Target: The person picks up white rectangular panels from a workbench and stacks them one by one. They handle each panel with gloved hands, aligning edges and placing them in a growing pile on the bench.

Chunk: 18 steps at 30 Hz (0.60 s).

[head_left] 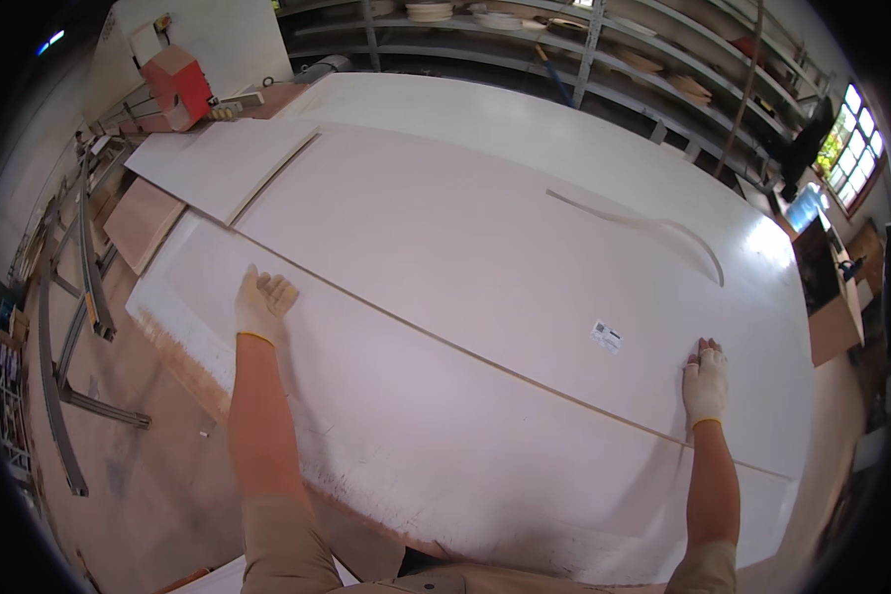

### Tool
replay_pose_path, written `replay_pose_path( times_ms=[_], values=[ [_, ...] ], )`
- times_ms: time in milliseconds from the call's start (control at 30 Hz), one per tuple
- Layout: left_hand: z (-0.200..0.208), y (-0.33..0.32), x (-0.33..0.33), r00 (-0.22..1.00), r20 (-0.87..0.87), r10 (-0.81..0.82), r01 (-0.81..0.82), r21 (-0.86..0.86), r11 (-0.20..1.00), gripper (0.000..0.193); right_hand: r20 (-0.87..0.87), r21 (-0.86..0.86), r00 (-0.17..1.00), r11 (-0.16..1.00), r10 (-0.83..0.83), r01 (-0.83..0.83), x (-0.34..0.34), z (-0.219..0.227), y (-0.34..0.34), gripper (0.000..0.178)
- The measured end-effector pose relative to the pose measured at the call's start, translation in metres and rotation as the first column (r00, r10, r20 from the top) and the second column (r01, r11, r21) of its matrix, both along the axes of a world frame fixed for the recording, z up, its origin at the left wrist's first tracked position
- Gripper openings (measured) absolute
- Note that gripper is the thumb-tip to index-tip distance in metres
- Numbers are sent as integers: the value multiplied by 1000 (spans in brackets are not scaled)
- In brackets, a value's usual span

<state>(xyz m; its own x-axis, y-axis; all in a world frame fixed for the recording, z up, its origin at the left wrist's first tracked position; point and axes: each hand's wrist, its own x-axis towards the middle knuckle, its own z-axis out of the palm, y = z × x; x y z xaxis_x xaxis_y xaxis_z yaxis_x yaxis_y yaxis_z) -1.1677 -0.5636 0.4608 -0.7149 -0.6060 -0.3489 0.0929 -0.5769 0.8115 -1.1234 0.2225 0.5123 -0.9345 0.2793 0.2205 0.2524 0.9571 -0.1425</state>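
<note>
A large pale board (445,247) lies flat on a wide white tabletop (406,436), its straight near edge running diagonally across the view. My left hand (265,305), in a cream work glove with a yellow cuff, is over the tabletop on the near side of that edge. Most of its fingers are curled, one points up, and nothing shows in them. Toward the right end of the board, my right hand (705,384), gloved likewise, has its fingers stretched out over the surface. A small printed label (607,337) sits on the board left of this hand.
A thin curved strip (653,223) lies at the far right of the board. Smaller panels (218,163) rest at its left end, near a red box-shaped object (176,87). Metal rails (64,346) stand on the left floor. Shelves (525,40) line the back.
</note>
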Motion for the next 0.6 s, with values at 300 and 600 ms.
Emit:
replay_pose_path(
  times_ms=[300,600],
  values=[
    [23,2,-55,994,34,102,-99,-76,992,74,-74,-256,997,967,-28,8,-7,-23,21,46],
    [50,20,-53,955,286,82,-31,-179,983,57,-13,-57,1000,998,-19,18,-3,-14,17,44]
  ],
)
